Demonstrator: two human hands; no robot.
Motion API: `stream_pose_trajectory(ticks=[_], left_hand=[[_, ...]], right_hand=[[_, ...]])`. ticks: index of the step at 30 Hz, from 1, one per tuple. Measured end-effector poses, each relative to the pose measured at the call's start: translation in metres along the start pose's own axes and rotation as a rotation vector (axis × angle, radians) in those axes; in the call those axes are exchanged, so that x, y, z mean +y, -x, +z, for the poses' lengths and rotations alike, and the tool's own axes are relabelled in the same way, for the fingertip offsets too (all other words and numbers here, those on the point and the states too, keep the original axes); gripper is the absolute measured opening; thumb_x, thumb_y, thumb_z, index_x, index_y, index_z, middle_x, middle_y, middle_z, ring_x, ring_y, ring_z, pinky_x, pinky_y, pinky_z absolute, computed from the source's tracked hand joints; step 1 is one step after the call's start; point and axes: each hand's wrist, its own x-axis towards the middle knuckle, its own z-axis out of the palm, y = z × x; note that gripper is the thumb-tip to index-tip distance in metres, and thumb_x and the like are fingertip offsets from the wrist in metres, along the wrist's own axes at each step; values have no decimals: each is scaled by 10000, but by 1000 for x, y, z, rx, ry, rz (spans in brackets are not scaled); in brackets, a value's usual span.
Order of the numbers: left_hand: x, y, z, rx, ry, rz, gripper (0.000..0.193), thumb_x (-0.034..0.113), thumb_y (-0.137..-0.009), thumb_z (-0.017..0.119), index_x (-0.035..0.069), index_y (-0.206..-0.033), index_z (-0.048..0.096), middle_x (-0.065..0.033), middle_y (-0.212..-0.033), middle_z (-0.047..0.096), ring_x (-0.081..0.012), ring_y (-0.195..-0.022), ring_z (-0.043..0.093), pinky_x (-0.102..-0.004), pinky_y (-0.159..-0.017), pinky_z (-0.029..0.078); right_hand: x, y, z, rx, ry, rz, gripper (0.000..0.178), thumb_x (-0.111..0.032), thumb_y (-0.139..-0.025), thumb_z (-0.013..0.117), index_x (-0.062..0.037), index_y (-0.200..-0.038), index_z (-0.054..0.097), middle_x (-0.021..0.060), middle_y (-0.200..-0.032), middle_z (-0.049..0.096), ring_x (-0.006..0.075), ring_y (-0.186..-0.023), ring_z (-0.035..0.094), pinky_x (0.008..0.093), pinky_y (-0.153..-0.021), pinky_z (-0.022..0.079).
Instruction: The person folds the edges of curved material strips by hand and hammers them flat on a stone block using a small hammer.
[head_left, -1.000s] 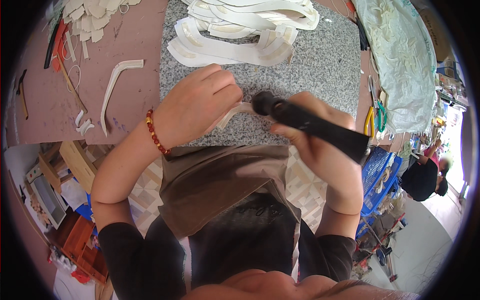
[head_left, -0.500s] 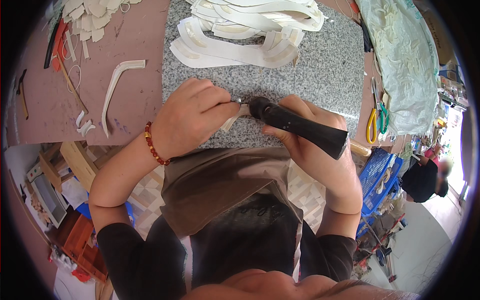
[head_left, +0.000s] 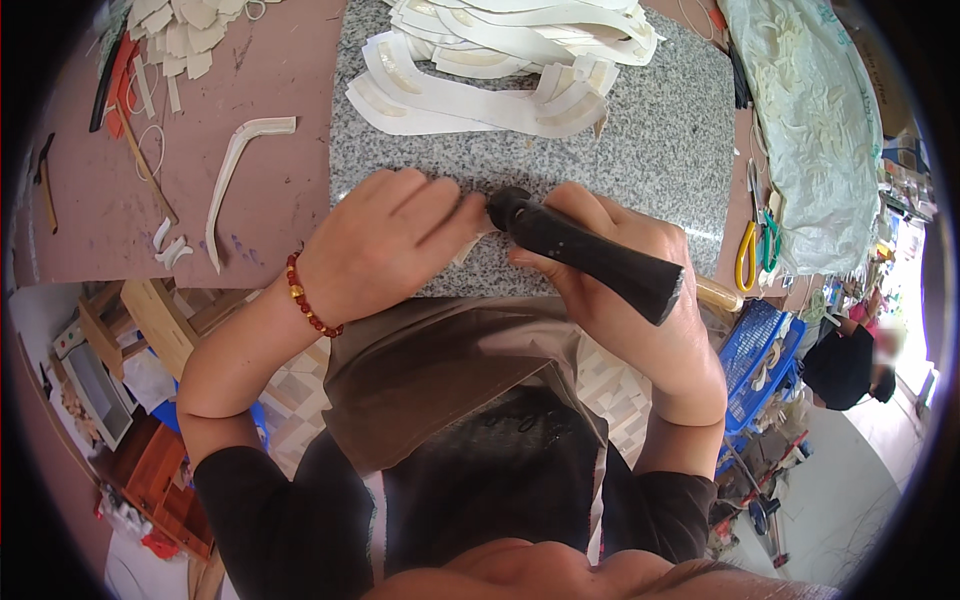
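Note:
My right hand (head_left: 645, 232) is closed around a hammer (head_left: 590, 255) with a black metal head; its wooden handle end sticks out past the wrist. The round hammer face is down at the fingertips of my left hand (head_left: 385, 235). That hand is closed in a pinch on a small off-white strip (head_left: 468, 248), lying on a grey speckled stone slab (head_left: 660, 140). Fingers and hammer head cover most of the strip. Just beyond my hands lies a white curved leather-like piece (head_left: 470, 117), in front of a stack of similar pieces (head_left: 520, 35).
Left on the brown table (head_left: 90, 220) are a bent white strip (head_left: 232, 180), a second hammer (head_left: 47, 185) and a pile of off-white scraps (head_left: 180, 35). On the right lie scissors (head_left: 746, 250) and a plastic bag (head_left: 805, 140). A blue basket (head_left: 755, 360) stands below. Another person (head_left: 845, 365) is farther right.
The hammer head has shifted slightly left, closer to my left fingertips. My left hand has moved a little, now covering more of the strip. The view has drifted slightly.

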Motion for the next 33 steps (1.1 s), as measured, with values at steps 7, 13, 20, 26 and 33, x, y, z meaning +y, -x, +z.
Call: stream_pose_trajectory(ticks=[7,13,20,26,33], left_hand=[[16,11,12,133,103,-176,301,70,-759,806,11,-1042,721,-61,-941,622,-237,-771,583,-361,-669,478],[22,15,18,181,123,-140,298,25,-761,790,-6,-1048,716,-80,-934,627,-243,-772,598,-361,-679,490],[32,11,12,79,-22,-117,280,45,-802,702,-60,-1062,690,-130,-965,610,-260,-831,601,-370,-703,502],[25,10,7,45,13,-146,224,78,-774,723,3,-982,686,-75,-912,579,-238,-815,574,-354,-718,482],[31,27,7,188,131,-298,293,87,-753,824,24,-1021,721,-76,-930,622,-254,-780,592,-354,-677,472]], right_hand=[[3,-1,4,40,6,-53,271,-297,-910,749,-79,-939,590,96,-764,640,348,-641,672,423,-523,504],[3,-5,1,42,56,-63,288,-307,-908,757,-76,-928,587,96,-762,644,345,-641,671,416,-523,503],[-4,-10,-1,14,54,-66,296,-259,-831,838,-58,-957,660,114,-779,684,316,-666,694,374,-574,513],[-6,-11,-2,-46,33,-95,294,-247,-819,834,-60,-957,654,121,-782,670,339,-667,677,387,-581,512],[-5,-9,5,-2,3,-24,315,-292,-843,825,-55,-959,652,121,-774,674,327,-665,682,383,-585,515]])
